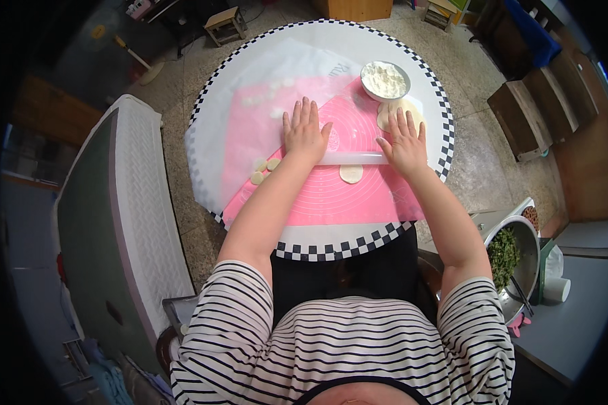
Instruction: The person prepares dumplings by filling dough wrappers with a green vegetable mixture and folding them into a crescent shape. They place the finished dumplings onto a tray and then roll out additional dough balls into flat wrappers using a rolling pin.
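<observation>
A white rolling pin [353, 158] lies crosswise on a pink silicone pastry mat [314, 207] marked with rings. My left hand [305, 132] rests flat over the pin's left end, fingers spread and pointing away from me. Over its right end lies my right hand [404, 144], also flat, its fingertips over a large, thin dough sheet [387, 114]. Neither hand wraps around the pin. A small round dough wrapper [351, 174] lies just on the near side of the pin, its far edge hidden by it. Beside my left forearm are several small dough pieces [257, 177].
A bowl of flour [385, 81] stands at the far right of the round table [304, 30]. Translucent plastic sheeting [253, 116] covers more dough pieces on the left. At my right, a metal basin [529, 258] holds chopped greens [503, 258] and chopsticks [522, 296].
</observation>
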Tool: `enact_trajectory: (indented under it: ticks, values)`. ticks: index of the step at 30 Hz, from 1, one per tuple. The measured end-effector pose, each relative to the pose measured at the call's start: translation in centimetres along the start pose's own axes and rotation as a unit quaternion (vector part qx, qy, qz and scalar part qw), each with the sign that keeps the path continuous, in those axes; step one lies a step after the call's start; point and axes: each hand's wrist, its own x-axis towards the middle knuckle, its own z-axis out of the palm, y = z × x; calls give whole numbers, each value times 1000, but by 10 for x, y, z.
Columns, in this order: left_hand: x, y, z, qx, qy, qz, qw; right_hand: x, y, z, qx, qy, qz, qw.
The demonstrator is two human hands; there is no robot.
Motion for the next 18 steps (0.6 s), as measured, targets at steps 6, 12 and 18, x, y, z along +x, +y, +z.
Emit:
enact_trajectory:
  ticks: [6, 12, 18]
  values:
    - [-91, 14, -29, -21, -109, 126, 986, -89, 8, -48, 52, -101, -164, 980]
    - [-29, 3, -5, -4, -23, 41, 999, -12, 7, -4, 13, 0, -85, 996]
    - [-32, 8, -5, -66, -101, 218, 968, -57, -4, -31, 59, -42, -139, 988]
